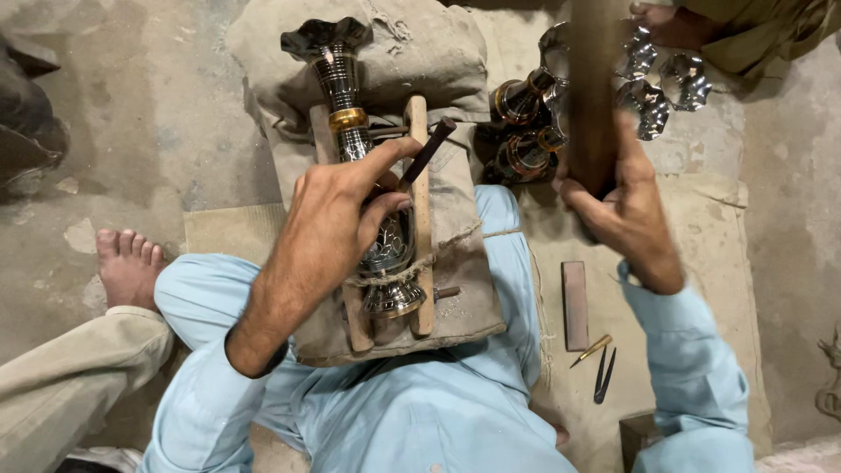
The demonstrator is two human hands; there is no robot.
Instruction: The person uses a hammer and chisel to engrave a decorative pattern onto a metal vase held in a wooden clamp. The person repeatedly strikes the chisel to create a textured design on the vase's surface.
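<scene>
Vases (pixel 526 131) lie beyond; left hand (pixel 337 215) pinches chisel (pixel 427 153) on vase (pixel 368 175); right hand (pixel 622 215) grips blurred, probably wooden mallet (pixel 593 88).

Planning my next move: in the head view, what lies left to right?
Bare foot → left hand on the metal vase → right hand gripping a wooden mallet → fluted vases.
</scene>
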